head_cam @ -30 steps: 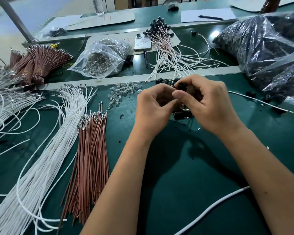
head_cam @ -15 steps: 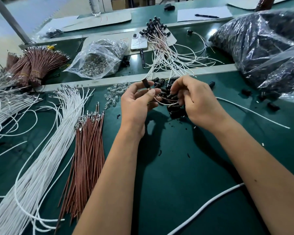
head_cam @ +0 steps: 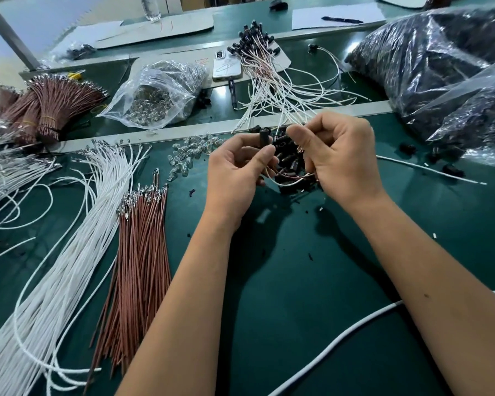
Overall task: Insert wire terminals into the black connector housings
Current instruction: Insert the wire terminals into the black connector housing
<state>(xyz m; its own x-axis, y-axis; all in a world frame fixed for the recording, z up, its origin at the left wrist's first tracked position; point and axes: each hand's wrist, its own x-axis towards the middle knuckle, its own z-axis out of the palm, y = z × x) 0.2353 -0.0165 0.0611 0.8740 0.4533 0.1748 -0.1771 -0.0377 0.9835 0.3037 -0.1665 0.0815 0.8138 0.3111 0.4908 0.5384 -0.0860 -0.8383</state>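
Observation:
My left hand [head_cam: 237,172] pinches a black connector housing [head_cam: 264,137] upright between thumb and fingers. My right hand [head_cam: 342,155] pinches the terminal ends of thin wires [head_cam: 300,150] just right of the housing. A white wire and a brown wire [head_cam: 286,180] loop between both hands. Under them lies a small pile of loose black housings [head_cam: 290,164]. A bundle of brown terminal wires [head_cam: 140,252] and one of white wires [head_cam: 69,252] lie to the left on the green table [head_cam: 297,281].
Clear bulbs [head_cam: 189,155] lie left of the hands. Behind the metal strip [head_cam: 160,134] are a bag of bulbs [head_cam: 157,95], a phone [head_cam: 227,68] and finished wire assemblies [head_cam: 269,67]. Bags of black housings [head_cam: 440,67] fill the right. A white cable [head_cam: 340,344] crosses near me.
Both hands rose slightly and came apart. The left hand now holds the black housing upright, and the right hand has lifted the wire ends up beside it.

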